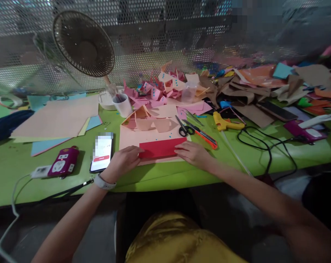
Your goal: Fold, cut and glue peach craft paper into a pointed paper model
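A strip of red paper point(161, 148) lies lengthwise in front of me, over a larger pale pink sheet point(129, 137). My left hand point(127, 157) is closed on its left end, with the thumb side hidden. At the strip's right end, the fingers of my right hand point(193, 154) pinch the edge. Just beyond the strip sits a cut peach paper piece point(162, 125) with notches. Black-handled scissors point(185, 129) and an orange utility knife point(206, 138) rest to the right, near my right hand.
A lit phone point(102, 151) and a purple power strip point(63, 162) lie left. Behind them are stacked paper sheets point(58, 117), a fan point(84, 44) and a white cup point(123, 105). A yellow glue gun point(227, 123), black cable point(266, 148) and paper scraps point(253, 91) occupy the right.
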The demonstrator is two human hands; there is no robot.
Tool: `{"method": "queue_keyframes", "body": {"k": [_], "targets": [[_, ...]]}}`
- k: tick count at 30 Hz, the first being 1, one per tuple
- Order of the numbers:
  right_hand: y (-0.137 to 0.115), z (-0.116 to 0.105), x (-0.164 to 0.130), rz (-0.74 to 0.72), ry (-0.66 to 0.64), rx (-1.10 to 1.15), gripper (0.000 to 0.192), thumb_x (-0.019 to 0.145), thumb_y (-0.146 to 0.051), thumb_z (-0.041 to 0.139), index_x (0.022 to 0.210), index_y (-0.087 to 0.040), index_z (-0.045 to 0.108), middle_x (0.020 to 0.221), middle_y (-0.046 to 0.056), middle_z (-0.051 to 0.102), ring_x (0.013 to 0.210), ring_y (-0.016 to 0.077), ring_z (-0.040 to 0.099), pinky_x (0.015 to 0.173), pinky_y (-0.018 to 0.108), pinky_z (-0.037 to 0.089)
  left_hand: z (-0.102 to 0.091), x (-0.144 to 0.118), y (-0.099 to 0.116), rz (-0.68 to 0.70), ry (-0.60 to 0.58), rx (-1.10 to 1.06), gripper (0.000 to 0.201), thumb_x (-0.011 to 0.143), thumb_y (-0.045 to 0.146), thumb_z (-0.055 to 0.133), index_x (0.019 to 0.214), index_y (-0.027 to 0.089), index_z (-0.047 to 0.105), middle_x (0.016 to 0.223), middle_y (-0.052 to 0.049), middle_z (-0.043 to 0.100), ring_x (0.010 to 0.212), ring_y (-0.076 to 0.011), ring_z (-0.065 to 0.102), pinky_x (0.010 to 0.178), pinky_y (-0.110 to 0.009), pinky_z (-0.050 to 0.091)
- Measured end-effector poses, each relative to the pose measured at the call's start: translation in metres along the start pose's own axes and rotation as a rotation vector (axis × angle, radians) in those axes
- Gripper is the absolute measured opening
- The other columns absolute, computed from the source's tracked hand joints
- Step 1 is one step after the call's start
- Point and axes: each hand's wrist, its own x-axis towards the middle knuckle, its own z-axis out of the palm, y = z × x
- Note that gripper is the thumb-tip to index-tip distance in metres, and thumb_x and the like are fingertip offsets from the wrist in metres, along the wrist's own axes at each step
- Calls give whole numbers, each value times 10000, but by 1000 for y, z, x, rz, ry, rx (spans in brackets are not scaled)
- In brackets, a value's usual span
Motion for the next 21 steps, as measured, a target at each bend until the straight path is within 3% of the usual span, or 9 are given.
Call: {"method": "queue_keyframes", "body": {"k": [3,6,13,21], "targets": [[-3,-1,0,13,-5,4,256,973,-247,506,1044,-185,743,1072,90,738,951,241,652,813,397,538,6,3,12,68,28,32,275,920,362,575,1131,205,658,1084,-85,722,1001,-242,673,867,-383,549],[-4,-1,2,57,9,77,247,967,-297,532,1020,-193,751,1061,85,739,942,236,657,821,400,534,15,7,19,110,16,9,210,962,319,513,1014,221,691,999,-54,737,930,-212,677,809,-342,555],[2,-1,3,181,32,326,205,943,-305,582,941,-203,760,1028,79,735,935,215,666,837,385,520,22,11,15,-32,73,-136,220,922,407,575,979,234,698,953,-63,721,896,-205,667,801,-349,550],[3,-4,5,371,6,533,202,913,-361,619,838,-212,733,1004,72,715,930,204,655,841,379,506,23,18,16,-131,18,-141,223,945,371,526,857,209,651,913,-59,655,872,-214,609,791,-370,510]]}}
